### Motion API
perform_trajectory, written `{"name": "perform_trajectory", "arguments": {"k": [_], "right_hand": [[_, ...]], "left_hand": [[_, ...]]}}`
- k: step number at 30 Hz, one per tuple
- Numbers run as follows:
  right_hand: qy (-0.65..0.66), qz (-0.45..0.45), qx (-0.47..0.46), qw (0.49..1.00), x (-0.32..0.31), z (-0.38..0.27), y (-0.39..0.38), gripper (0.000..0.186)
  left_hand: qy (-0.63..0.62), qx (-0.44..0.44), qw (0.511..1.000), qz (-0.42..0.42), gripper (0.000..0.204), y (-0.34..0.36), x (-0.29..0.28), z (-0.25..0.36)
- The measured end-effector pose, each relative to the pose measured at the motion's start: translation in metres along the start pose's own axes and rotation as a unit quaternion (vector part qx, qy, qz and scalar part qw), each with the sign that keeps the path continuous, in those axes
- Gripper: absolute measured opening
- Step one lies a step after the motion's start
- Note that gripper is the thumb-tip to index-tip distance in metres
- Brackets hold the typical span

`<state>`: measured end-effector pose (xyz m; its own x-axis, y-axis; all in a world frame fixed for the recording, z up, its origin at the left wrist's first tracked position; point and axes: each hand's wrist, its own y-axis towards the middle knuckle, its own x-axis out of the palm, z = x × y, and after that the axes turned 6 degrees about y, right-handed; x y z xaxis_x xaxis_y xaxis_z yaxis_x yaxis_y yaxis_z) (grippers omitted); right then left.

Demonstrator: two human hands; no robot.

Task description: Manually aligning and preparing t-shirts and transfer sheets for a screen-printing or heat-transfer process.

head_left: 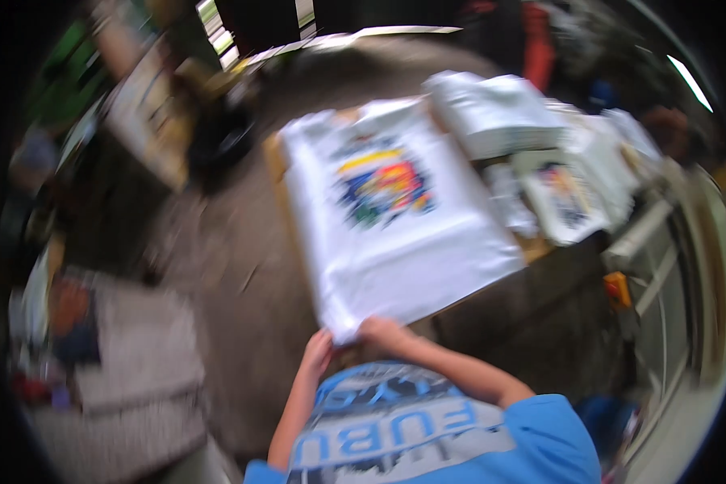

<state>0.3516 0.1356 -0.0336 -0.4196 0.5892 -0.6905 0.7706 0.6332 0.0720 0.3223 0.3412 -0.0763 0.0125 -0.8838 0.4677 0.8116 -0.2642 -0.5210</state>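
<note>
Table (276,164), printed white cloth (403,250), white stack (496,117)

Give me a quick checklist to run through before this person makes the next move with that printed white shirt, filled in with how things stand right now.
1. Left hand at the near left corner of the printed white shirt: ok.
2. Right hand at the near edge, just right of the left hand: ok.
3. Firm grip by both hands: cannot tell; the picture is too blurred.
4. Colourful print facing up: ok.
5. Fabric free of creases: not ok; folds show at the near part.
6. Stack of folded white fabric out of the hands' way: ok; it sits at the far right.
</note>
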Motion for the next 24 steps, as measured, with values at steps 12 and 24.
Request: {"name": "perform_trajectory", "arguments": {"k": [12, 24], "right_hand": [[0.057, 0.019, 0.049, 0.997, -0.008, -0.011, 0.017, 0.009], [0.063, 0.211, 0.134, 0.966, -0.046, 0.019, 0.023, 0.011]], "left_hand": [[0.072, -0.127, 0.988, 0.055, 0.015, 0.027, -0.025, 0.014], [0.097, -0.107, 0.987, 0.076, 0.016, 0.023, -0.026, 0.015]]}}
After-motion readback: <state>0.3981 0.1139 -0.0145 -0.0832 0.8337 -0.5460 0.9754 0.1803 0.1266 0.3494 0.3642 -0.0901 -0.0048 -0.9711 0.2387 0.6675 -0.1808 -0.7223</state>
